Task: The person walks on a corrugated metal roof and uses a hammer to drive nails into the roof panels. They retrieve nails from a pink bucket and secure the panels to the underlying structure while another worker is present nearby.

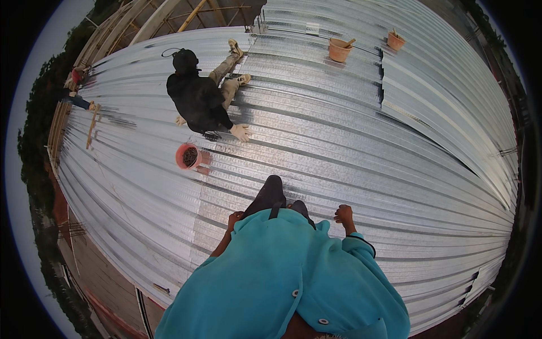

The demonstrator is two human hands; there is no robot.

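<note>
"Silvery ribbed metal sheeting (316, 161) spreads under everything. Where's the right grip (343, 215)?"

"Above the sheeting, well apart from the body, fingers curled closed. I can't tell whether anything is inside."

"And the left grip (234, 219)?"

"Down beside the dark trousers (266, 196), partly hidden, so I can't tell how its fingers stand."

"How far does the metal reach?"

"Ahead and out to both sides, with overlapping sheets (446, 113) at the right."

"Who's on it?"

"A co-worker (195, 101) in black, seated ahead and to the left, one gloved hand (241, 133) resting on the metal. Near that person, a red bucket (197, 161) holds small dark pieces (190, 156). Two orange buckets (339, 53) stand farther off, toward the right."
</note>
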